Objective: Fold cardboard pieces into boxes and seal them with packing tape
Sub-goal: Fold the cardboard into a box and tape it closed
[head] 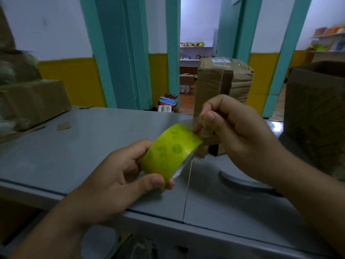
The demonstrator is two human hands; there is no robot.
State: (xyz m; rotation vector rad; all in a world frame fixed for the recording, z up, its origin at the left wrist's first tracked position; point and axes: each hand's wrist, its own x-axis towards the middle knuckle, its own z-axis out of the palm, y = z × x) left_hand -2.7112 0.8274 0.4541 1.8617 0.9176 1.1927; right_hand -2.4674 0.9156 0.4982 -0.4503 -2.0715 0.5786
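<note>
1. You're at a grey metal table (74,146) facing a white and yellow wall with teal door frames (119,53). Through the open doorway there's another room with shelves.
2. The yellow-green tape roll (169,152) is up in the air over the middle of the table, between your two hands, tilted so its printed outer face is towards you.
3. Your left hand (112,180) has the roll clamped. The thumb (156,181) presses the near lower edge and the other fingers (138,146) curl over the far side, so the roll sits right in that grip.
4. Your right hand (237,131) is at the roll's upper right corner, thumb and curled forefinger squeezed tight on the loose tape end (188,124). Only a short clear bit is peeled off.
5. A thin strand (188,174) hangs down from the roll's right edge.
6. A tall taped box (224,79) stands right behind your right hand. I can't tell if your fingers touch it.
7. There's an open box (317,109) at the far right and stacked boxes (31,103) at the left, with a cardboard scrap (63,126) lying near them.
8. A dark curved thing (242,182) lies on the table under your right wrist, too unclear to name.
</note>
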